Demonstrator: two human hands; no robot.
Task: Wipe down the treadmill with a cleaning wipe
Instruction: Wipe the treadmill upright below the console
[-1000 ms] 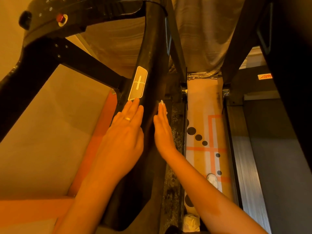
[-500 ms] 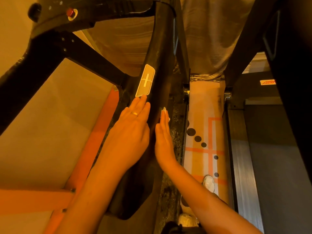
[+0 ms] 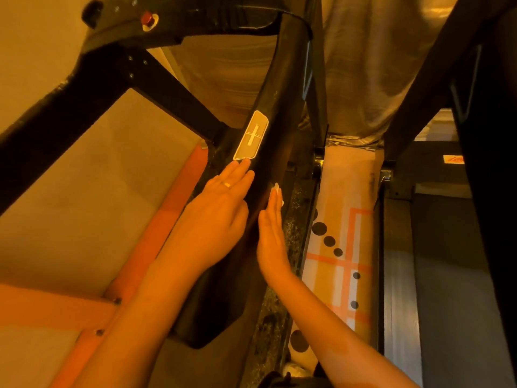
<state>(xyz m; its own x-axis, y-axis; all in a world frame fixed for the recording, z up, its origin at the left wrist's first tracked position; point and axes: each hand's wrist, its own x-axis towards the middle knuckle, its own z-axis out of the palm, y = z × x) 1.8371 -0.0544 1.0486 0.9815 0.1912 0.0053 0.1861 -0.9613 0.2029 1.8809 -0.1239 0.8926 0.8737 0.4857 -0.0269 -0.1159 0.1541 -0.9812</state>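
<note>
While the right hand (image 3: 272,236) presses the wipe (image 3: 276,188), the left hand (image 3: 215,219) rests.

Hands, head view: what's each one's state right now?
Left hand: open, fingers flat on the black upright.
Right hand: open, straight fingers pressing the white wipe against the upright.

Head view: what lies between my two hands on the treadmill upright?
Only a bare strip of the glossy black treadmill upright, seen in the head view, separates the left hand from the right hand pressing the white cleaning wipe.
</note>
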